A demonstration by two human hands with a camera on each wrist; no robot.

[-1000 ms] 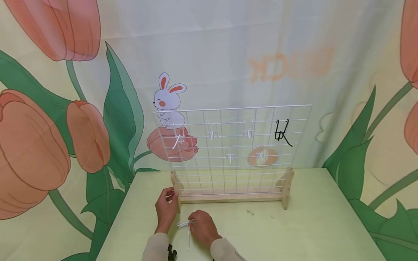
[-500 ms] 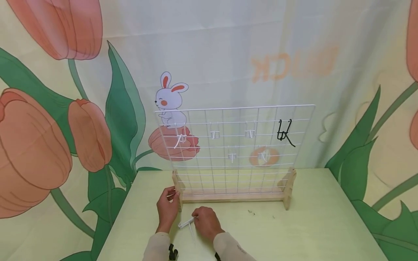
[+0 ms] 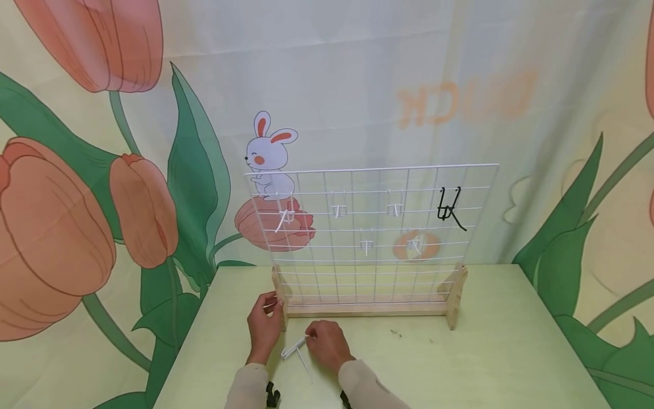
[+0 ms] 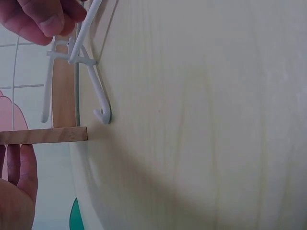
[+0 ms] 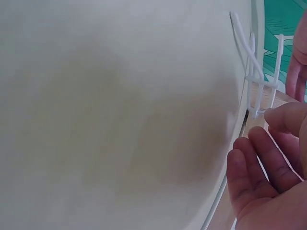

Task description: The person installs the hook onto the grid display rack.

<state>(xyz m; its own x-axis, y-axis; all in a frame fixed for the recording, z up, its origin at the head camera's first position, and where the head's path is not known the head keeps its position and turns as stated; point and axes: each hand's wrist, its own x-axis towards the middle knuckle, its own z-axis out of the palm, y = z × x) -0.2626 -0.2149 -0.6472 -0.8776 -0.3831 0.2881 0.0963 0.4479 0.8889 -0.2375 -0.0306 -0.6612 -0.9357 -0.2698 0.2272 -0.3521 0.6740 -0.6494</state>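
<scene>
A white wire hook (image 3: 292,349) with a long straight prong is pinched between the thumb and fingertips of my right hand (image 3: 328,345), low in front of the stand. In the right wrist view, the pinch is at one end of the hook (image 5: 247,46), its other fingers loosely bent. The left wrist view shows one bent tip of the hook (image 4: 98,86). My left hand (image 3: 263,326) rests against the left wooden upright (image 3: 278,281) of the stand; its fingers lie straight against the wood in the left wrist view. This stand holds a white wire grid (image 3: 373,168) upright.
Several white hooks, one being this hook (image 3: 395,210), hang on the grid. A black hook (image 3: 447,212) hangs at its upper right. Small dark bits (image 3: 395,333) lie on the pale table (image 3: 501,352). A printed curtain (image 3: 347,85) hangs behind.
My right hand has shifted slightly up and right, and the white hook in it has tilted, its prong swinging right. The left hand stays at the upright. The head view has shifted slightly.
</scene>
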